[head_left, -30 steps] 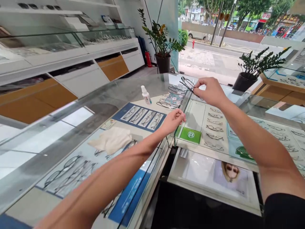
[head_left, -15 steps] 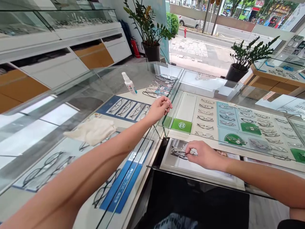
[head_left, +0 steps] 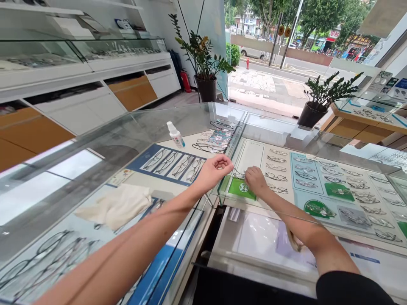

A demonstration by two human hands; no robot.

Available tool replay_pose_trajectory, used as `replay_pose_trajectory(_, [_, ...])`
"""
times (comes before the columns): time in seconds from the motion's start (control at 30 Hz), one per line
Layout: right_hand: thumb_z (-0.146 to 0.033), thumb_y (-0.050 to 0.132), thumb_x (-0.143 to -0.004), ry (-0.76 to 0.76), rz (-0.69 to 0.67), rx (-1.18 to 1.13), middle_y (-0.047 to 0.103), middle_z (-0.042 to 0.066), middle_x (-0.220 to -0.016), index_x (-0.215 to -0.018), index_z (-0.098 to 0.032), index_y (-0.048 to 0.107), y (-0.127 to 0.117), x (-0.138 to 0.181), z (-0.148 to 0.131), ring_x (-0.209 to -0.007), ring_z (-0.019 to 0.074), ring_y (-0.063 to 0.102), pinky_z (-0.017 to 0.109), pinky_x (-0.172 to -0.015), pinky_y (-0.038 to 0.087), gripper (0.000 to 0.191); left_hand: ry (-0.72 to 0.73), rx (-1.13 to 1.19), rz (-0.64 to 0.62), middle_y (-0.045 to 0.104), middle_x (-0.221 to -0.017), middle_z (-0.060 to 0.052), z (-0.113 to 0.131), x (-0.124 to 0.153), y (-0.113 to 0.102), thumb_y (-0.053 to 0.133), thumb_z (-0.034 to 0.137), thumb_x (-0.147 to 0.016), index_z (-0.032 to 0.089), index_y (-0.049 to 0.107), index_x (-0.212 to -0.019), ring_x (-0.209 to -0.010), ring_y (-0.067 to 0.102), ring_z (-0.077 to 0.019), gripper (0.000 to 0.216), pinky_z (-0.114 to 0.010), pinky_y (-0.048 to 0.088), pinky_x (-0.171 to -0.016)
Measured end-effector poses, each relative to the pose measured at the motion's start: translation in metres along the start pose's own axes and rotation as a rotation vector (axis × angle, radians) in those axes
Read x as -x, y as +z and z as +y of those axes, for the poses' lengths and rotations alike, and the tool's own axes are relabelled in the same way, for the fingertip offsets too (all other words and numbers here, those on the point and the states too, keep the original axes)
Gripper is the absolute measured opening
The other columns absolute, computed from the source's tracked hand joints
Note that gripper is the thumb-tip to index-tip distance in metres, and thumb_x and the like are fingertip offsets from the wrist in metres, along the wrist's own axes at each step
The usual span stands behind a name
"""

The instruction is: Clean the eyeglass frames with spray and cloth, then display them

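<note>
My right hand (head_left: 255, 181) reaches inside the glass display case under its top pane, fingers pinched on a thin black pair of glasses (head_left: 239, 174) just above a green logo pad (head_left: 242, 188). My left hand (head_left: 213, 170) rests on the glass counter edge at the case corner, fingers curled closed with nothing visible in them. Rows of eyeglass frames (head_left: 276, 167) lie on the case floor to the right of my right hand.
A white spray bottle (head_left: 175, 134) and a cluster of loose glasses (head_left: 213, 136) sit on the counter top farther back. A white cloth (head_left: 116, 206) lies on the glass to the left. Potted plants (head_left: 205, 63) stand by the window. A poster tray (head_left: 270, 241) lies below.
My right hand carried the glasses from high above the counter down to the lower tray, then up into the case next to the green pad. My left hand stayed on the glass edge.
</note>
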State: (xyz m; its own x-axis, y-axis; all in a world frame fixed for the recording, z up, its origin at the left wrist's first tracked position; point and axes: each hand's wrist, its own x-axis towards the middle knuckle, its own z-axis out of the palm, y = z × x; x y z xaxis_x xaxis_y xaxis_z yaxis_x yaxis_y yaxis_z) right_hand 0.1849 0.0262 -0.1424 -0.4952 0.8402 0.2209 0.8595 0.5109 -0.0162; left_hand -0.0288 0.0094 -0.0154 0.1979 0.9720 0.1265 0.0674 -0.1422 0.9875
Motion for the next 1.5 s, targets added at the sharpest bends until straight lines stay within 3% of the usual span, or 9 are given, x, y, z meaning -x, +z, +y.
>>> replay_pose_trajectory(0.1, [-0.009,0.052,-0.092,0.075,-0.017,0.027,0.075,0.017,-0.108,-0.098,-0.013,0.073,0.004,-0.033,0.029,-0.111,0.0291,0.062,0.046,-0.108,0.040,0.022,0.003,-0.027,-0.006,0.055,-0.063,0.003,0.002,0.005,0.000,0.072,0.035,-0.070,0.018,0.061,-0.070,-0.061,0.049,-0.0106,0.021,-0.022,0.039,-0.059])
replay_pose_trajectory(0.3, [-0.007,0.052,-0.088,0.206,-0.092,0.039,0.078,0.016,-0.103,-0.094,-0.015,0.076,0.013,-0.083,0.084,-0.113,0.0287,0.062,0.048,-0.118,0.027,0.026,-0.118,-0.019,-0.052,0.046,-0.060,0.005,0.000,0.013,-0.004,0.074,0.041,-0.070,0.019,0.056,-0.070,-0.055,0.039,-0.0091,0.028,-0.021,0.030,-0.051])
replay_pose_trajectory(0.53, [-0.007,0.048,-0.088,0.337,-0.142,0.004,0.077,0.016,-0.106,-0.092,-0.015,0.075,0.036,-0.117,0.117,-0.116,0.0296,0.059,0.051,-0.119,0.021,0.029,-0.168,-0.151,-0.021,0.043,-0.060,0.004,0.005,0.028,-0.012,0.069,0.041,-0.076,0.020,0.056,-0.069,-0.053,0.034,-0.0100,0.026,-0.024,0.026,-0.050])
replay_pose_trajectory(0.83, [-0.010,0.045,-0.092,0.411,-0.168,0.023,0.075,0.014,-0.112,-0.102,-0.017,0.074,0.053,-0.135,0.121,-0.124,0.0278,0.055,0.050,-0.125,0.016,0.032,-0.201,-0.185,-0.021,0.041,-0.058,0.004,0.011,0.031,-0.012,0.069,0.044,-0.076,0.021,0.055,-0.068,-0.052,0.032,-0.0109,0.028,-0.024,0.024,-0.049])
replay_pose_trajectory(1.1, [-0.009,0.053,-0.087,0.403,-0.126,0.034,0.072,0.017,-0.127,-0.110,-0.016,0.077,0.053,-0.121,0.110,-0.133,0.0332,0.050,0.055,-0.125,0.016,0.034,-0.173,-0.097,-0.041,0.044,-0.062,0.004,0.003,0.024,-0.007,0.070,0.042,-0.073,0.020,0.054,-0.070,-0.055,0.035,-0.0095,0.028,-0.023,0.027,-0.051])
replay_pose_trajectory(1.27, [-0.012,0.052,-0.089,0.422,-0.113,0.037,0.068,0.018,-0.136,-0.112,-0.012,0.076,0.053,-0.115,0.105,-0.136,0.0324,0.048,0.051,-0.124,0.020,0.033,-0.121,-0.043,-0.055,0.045,-0.062,0.004,-0.002,0.019,-0.004,0.071,0.040,-0.073,0.019,0.055,-0.069,-0.057,0.039,-0.0098,0.027,-0.023,0.031,-0.054])
replay_pose_trajectory(1.5, [-0.018,0.052,-0.094,0.436,-0.063,0.023,0.069,0.018,-0.133,-0.112,-0.013,0.073,0.042,-0.110,0.099,-0.133,0.0329,0.050,0.051,-0.121,0.022,0.028,-0.124,-0.018,-0.068,0.046,-0.060,0.005,-0.001,0.016,-0.003,0.071,0.041,-0.073,0.018,0.055,-0.071,-0.056,0.038,-0.0091,0.028,-0.021,0.030,-0.053])
